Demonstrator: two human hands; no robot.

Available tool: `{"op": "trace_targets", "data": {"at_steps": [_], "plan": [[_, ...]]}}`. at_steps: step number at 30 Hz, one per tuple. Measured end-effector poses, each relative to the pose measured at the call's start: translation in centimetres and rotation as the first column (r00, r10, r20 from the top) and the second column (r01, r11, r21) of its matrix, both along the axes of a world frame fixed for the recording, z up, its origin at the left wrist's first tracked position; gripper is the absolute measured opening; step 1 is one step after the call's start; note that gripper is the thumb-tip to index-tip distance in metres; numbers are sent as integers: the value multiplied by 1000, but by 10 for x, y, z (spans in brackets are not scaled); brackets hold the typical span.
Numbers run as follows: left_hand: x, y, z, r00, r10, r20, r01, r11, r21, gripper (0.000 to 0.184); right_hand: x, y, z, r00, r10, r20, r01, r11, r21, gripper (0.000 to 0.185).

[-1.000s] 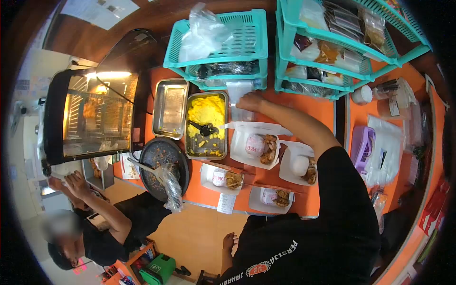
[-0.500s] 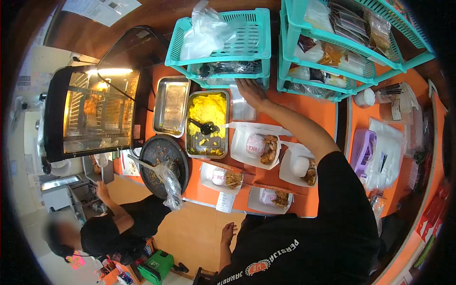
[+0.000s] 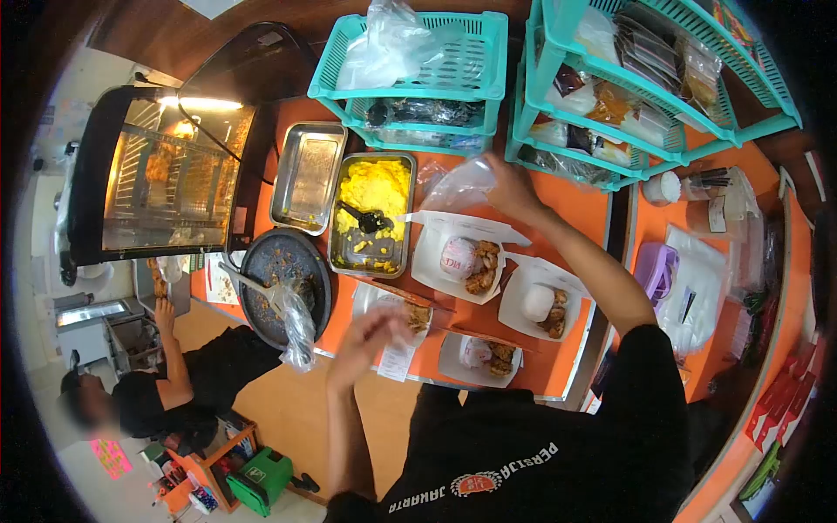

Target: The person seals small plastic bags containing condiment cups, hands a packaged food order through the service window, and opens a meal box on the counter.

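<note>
My right hand (image 3: 512,187) is closed on the edge of a clear plastic bag (image 3: 462,185), behind the meal boxes. My left hand (image 3: 373,343) is blurred, its fingers loosely apart with nothing visible in them. It hovers over the near edge of a meal box (image 3: 366,301), partly hiding it. Another open box (image 3: 427,261) holds a wrapped rice portion (image 3: 458,257) and fried chicken (image 3: 481,277). To its right stands a box (image 3: 514,305) with a white rice mound (image 3: 538,304) and chicken. A further filled box (image 3: 453,366) lies nearest my body.
A steel tray of yellow food (image 3: 375,183) with a black scoop stands beside an empty steel tray (image 3: 307,179). Left are a dark round stone plate (image 3: 261,288) and a lit display warmer (image 3: 174,183). Turquoise baskets (image 3: 418,78) line the back. A co-worker (image 3: 192,383) stands at left.
My right hand has drawn the clear bag out from by the basket, toward the right. My left hand has risen from beside my body to the boxes. The view has shifted slightly.
</note>
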State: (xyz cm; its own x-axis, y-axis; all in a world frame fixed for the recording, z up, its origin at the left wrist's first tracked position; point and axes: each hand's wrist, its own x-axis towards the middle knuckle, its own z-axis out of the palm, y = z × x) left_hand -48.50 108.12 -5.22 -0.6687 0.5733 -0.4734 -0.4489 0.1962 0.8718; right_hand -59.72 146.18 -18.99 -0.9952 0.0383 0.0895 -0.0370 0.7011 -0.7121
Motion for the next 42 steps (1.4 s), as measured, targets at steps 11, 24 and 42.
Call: {"op": "trace_targets", "data": {"at_steps": [11, 24, 42], "plan": [[-232, 187, -184, 326, -452, -830, 42, 885, -464, 42, 103, 46, 67, 855, -517, -32, 460, 786, -413, 53], [-314, 287, -277, 336, -121, -934, -53, 988, -147, 56, 130, 45, 65, 717, -609, 339, 694, 575, -434, 47], [-300, 295, -250, 819, 198, -538, -194, 979, 64, 55, 124, 32, 71, 713, -580, 394, 652, 340, -678, 47]]}}
